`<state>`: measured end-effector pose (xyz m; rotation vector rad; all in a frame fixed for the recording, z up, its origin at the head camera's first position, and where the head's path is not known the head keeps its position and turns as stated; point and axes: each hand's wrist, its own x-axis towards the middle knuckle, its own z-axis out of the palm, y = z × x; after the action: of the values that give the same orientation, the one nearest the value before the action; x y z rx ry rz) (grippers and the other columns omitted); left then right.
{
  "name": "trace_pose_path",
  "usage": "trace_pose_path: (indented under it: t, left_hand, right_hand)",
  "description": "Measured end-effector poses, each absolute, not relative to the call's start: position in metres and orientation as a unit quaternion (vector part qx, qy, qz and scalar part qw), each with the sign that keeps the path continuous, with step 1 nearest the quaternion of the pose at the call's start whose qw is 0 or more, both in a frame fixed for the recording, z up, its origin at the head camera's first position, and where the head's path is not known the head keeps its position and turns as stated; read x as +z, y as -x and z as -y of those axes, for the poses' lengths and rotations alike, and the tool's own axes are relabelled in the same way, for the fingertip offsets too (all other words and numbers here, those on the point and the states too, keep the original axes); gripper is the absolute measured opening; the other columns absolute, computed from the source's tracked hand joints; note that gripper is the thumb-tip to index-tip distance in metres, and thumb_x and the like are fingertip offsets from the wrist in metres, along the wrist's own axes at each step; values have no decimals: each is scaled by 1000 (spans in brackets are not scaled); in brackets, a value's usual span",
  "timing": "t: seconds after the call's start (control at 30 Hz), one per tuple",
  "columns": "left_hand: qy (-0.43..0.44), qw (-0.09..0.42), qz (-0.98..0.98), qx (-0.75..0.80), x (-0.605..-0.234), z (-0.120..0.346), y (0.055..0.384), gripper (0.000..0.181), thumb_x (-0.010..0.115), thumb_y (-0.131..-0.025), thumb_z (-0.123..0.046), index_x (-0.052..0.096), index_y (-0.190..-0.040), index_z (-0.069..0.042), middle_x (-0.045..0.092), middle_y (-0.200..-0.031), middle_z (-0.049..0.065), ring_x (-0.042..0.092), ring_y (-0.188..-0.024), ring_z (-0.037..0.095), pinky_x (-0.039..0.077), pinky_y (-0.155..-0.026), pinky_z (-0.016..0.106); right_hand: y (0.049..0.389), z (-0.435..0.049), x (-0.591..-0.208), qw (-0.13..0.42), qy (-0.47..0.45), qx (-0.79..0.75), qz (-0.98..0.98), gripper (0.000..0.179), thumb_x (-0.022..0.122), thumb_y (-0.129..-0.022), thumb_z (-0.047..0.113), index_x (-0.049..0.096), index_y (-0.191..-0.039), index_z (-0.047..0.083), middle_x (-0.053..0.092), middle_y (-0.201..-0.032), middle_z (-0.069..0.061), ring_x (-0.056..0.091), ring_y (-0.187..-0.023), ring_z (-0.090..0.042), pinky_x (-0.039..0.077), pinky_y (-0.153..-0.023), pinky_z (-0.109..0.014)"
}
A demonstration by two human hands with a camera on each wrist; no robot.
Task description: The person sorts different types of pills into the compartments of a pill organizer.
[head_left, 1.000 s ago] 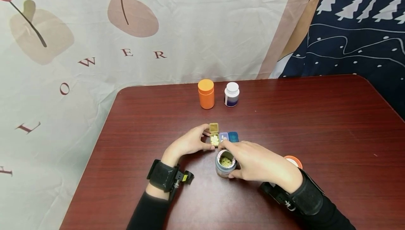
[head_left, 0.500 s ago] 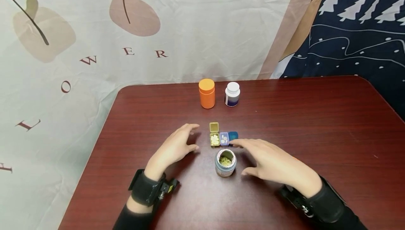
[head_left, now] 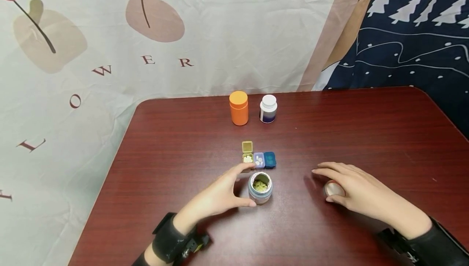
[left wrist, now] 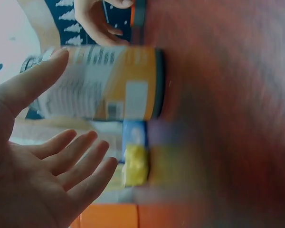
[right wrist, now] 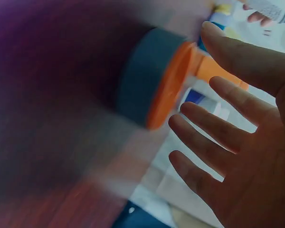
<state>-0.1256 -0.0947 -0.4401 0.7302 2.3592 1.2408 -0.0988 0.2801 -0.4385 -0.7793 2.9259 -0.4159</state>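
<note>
An uncapped pill bottle (head_left: 260,197) with yellowish tablets inside stands upright near the table's middle. My left hand (head_left: 221,195) curves beside it, thumb and fingers spread; in the left wrist view the thumb overlaps the orange-and-white label of the bottle (left wrist: 118,85). Farther right, my right hand (head_left: 360,192) hovers around the bottle's lid (head_left: 334,188), which lies with its underside up. In the right wrist view the fingers spread apart from this dark lid with an orange inner rim (right wrist: 154,80). Behind the bottle sits a small pill box (head_left: 259,160); its yellow compartment is open and holds white pills.
An orange bottle (head_left: 239,109) and a white-capped bottle (head_left: 268,109) stand near the back edge of the reddish-brown table (head_left: 366,127). The pill box has a purple middle compartment with pills and a blue end compartment (head_left: 270,159). A printed cloth (head_left: 234,34) hangs behind.
Both hands have come away from the pill box and bottle. The right hand has moved right to the lid; the left first drew back left, then came to the bottle's left side.
</note>
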Motion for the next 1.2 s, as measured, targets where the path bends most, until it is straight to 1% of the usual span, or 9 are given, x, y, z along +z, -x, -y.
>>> trace_pose_path:
  t: [0.27, 0.4, 0.57, 0.7, 0.83, 0.9, 1.03, 1.1, 1.2]
  left_hand:
    - [-265, 180, -852, 415, -500, 85, 135, 90, 97, -86, -42, 50, -162, -33, 63, -158, -5, 60, -145, 15, 49, -124, 47]
    - [-265, 173, -853, 415, -512, 83, 137, 88, 96, -85, -50, 52, -159, -35, 68, -149, -9, 64, -136, 11, 53, -119, 43]
    - [-247, 182, -851, 426, -513, 81, 138, 83, 96, -85, -51, 55, -155, -40, 69, -137, -18, 65, -127, 3, 54, -116, 38]
    - [-252, 192, -835, 449, -512, 80, 139, 80, 97, -85, -48, 56, -154, -41, 69, -135, -20, 65, -125, 3, 54, -116, 37]
    - [-264, 213, -802, 491, -515, 81, 143, 77, 97, -86, -42, 58, -153, -40, 70, -136, -18, 65, -129, 4, 52, -119, 36]
    - [-275, 215, -791, 503, -515, 81, 145, 77, 97, -87, -40, 59, -153, -35, 71, -138, -14, 66, -130, 7, 53, -119, 37]
    - [-279, 214, -791, 501, -514, 81, 146, 76, 97, -87, -42, 61, -152, -33, 72, -137, -14, 66, -128, 6, 54, -118, 36]
    - [-277, 215, -793, 498, -512, 81, 145, 73, 96, -87, -43, 62, -150, -33, 72, -134, -16, 67, -126, 4, 55, -116, 34]
    - [-279, 214, -791, 500, -496, 79, 141, 69, 96, -89, -38, 64, -149, -27, 74, -133, -12, 67, -125, 5, 55, -114, 34]
  right_hand:
    - [90, -298, -444, 57, 228, -131, -963, 73, 103, -74, 32, 74, -139, 14, 72, -142, -10, 70, -123, -39, 57, -101, -66]
    - [85, -301, -446, 47, 231, -121, -964, 73, 104, -72, 33, 75, -138, 18, 73, -138, -4, 73, -119, -33, 60, -98, -61]
    - [82, -302, -450, 19, 245, -103, -964, 71, 106, -67, 30, 76, -132, 22, 73, -127, 5, 73, -109, -25, 62, -89, -51]
    - [82, -300, -449, 7, 247, -99, -964, 66, 107, -66, 25, 78, -124, 25, 69, -117, 13, 69, -96, -14, 60, -81, -42]
    - [84, -299, -445, 18, 244, -105, -964, 61, 107, -67, 20, 76, -120, 21, 68, -112, 13, 68, -93, -11, 60, -79, -40]
    - [85, -297, -442, 26, 241, -113, -963, 60, 105, -70, 17, 73, -120, 20, 68, -110, 13, 68, -93, -10, 60, -78, -38]
    - [89, -288, -433, 33, 243, -135, -960, 63, 101, -75, 13, 67, -128, 21, 66, -112, 12, 64, -92, -4, 58, -75, -32]
    - [93, -281, -427, 33, 249, -152, -956, 65, 98, -79, 12, 67, -135, 23, 65, -116, 9, 58, -89, -2, 52, -71, -27]
    - [99, -265, -419, 19, 263, -189, -946, 65, 93, -85, 10, 68, -142, 25, 63, -126, 2, 50, -83, 0, 43, -65, -23]
